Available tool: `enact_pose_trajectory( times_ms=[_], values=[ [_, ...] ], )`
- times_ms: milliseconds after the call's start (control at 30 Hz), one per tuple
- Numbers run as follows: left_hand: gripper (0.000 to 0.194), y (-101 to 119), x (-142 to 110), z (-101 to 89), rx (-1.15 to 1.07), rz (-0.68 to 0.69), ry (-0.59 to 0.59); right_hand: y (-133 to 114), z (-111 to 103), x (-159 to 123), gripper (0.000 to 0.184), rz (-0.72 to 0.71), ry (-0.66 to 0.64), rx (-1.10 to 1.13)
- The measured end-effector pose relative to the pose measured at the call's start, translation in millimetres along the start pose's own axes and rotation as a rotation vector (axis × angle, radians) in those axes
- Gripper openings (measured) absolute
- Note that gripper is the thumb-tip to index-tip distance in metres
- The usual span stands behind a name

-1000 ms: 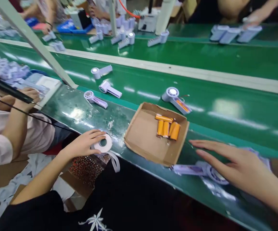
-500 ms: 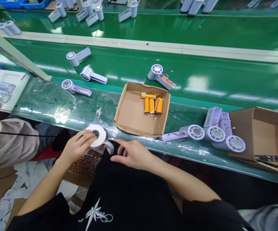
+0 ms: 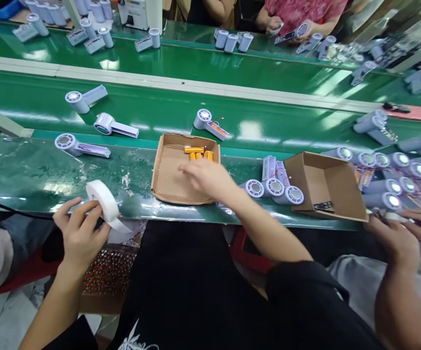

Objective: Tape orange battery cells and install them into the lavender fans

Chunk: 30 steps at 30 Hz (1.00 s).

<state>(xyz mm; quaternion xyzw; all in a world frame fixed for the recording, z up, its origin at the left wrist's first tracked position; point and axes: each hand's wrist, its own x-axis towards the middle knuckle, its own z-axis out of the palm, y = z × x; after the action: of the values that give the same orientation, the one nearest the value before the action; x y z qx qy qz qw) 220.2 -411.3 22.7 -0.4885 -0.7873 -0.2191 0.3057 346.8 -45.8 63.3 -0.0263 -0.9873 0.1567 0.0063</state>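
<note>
My left hand [image 3: 81, 231] is closed on a roll of white tape [image 3: 103, 200], held up at the table's front edge with a loose strip hanging from it. My right hand [image 3: 210, 180] reaches over a shallow cardboard tray [image 3: 170, 182], slightly blurred, its fingers loosely stretched and no item visible in them. Orange wrapped batteries [image 3: 194, 149] lie in the tray's back right part, some partly covered by that hand. Right of the tray, several lilac handheld fan bodies [image 3: 274, 187] stand at the edge.
Fan bodies with open handles [image 3: 82, 146] lie left of the tray and along the green belt [image 3: 152, 102]. A deeper cardboard box [image 3: 336, 187] stands to the right, near a co-worker's hands [image 3: 396, 238]. More people sit across the line. A box of small reddish parts [image 3: 110, 272] is below the table.
My right hand has moved from beside the tape to over the tray. My left hand has shifted left, turning the tape roll more edge-on. The view has swung right.
</note>
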Motion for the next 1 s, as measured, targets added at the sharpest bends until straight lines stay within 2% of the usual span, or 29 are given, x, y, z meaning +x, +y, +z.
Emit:
enact_pose_trajectory(
  times_ms=[100,200,367,467,600,667,733,833,1000],
  values=[
    [0.04,12,13,10.4,-0.028,0.073,0.001,47,-18,33,0.042,-0.064,-0.154,-0.316],
    [0.037,21,25,22.6,-0.056,0.115,-0.041,65,-17,49,0.04,-0.107,-0.291,-0.398],
    [0.036,33,34,35.7,-0.117,0.177,-0.117,70,-16,57,0.034,-0.083,-0.337,-0.281],
    [0.035,39,38,35.7,-0.133,0.214,-0.143,71,-17,58,0.026,-0.096,-0.242,-0.067],
    [0.042,44,40,29.6,-0.125,0.231,-0.173,49,-14,40,0.035,-0.054,-0.059,0.615],
    [0.046,45,40,26.2,-0.114,0.242,-0.197,28,-14,22,0.041,-0.035,0.002,0.832],
    [0.05,46,42,23.0,-0.103,0.269,-0.232,6,-18,3,0.04,-0.053,0.027,0.834],
    [0.054,46,48,17.9,-0.076,0.366,-0.33,-18,-28,-14,0.033,-0.124,0.0,0.69],
    [0.06,41,65,7.0,-0.032,0.505,-0.518,-26,-38,-13,0.028,-0.165,-0.186,0.511]
  ],
)
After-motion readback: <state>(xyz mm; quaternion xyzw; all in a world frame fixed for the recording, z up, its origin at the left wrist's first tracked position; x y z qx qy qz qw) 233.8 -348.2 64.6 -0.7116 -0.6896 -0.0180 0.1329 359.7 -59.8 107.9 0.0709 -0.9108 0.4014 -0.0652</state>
